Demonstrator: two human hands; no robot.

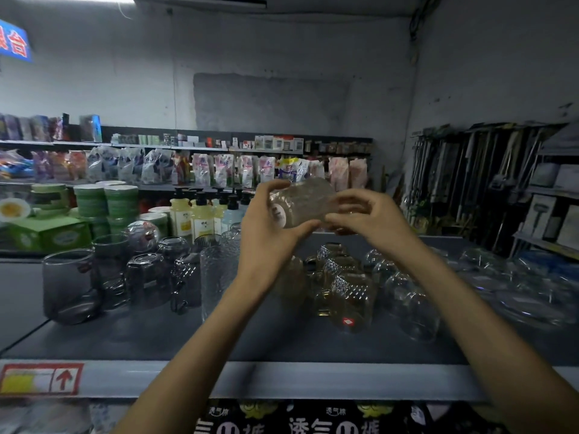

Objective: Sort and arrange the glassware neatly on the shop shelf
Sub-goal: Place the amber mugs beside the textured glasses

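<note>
Glass in hand: a clear, ripple-textured tumbler (302,202) lies on its side in the air above the shelf, with a round white sticker (277,213) near its left end.
Left hand: the left hand (269,233) has its grip closed round the tumbler's left end, fingers over the top and thumb underneath.
Right hand: the right hand (366,217) has its grip closed on the tumbler's right end, fingertips curled against the glass.
Shelf: a grey shop shelf (188,336) runs across the view below both hands and carries the rest of the glassware.
Shelf edge: a pale front strip (282,380) bears a red-bordered label (40,379) with a red arrow, at the far left.
Left group: smoky grey tumblers (67,286) stand close together, the largest nearest the front.
Centre: a tall clear textured glass (217,277) stands upright just beside the left forearm.
Below the hands: amber-tinted mugs (351,296) with a diamond pattern stand in a line from front to back; the nearest has a small red sticker.
Right group: clear rounded glasses (413,311) stand near the right forearm; the items further right are too blurred to tell.
Behind the shelf: pump bottles (194,214), stacked green bowls (106,205) and a green box (50,234).
Far right wall: long-handled tools (470,170) hang in a row.
</note>
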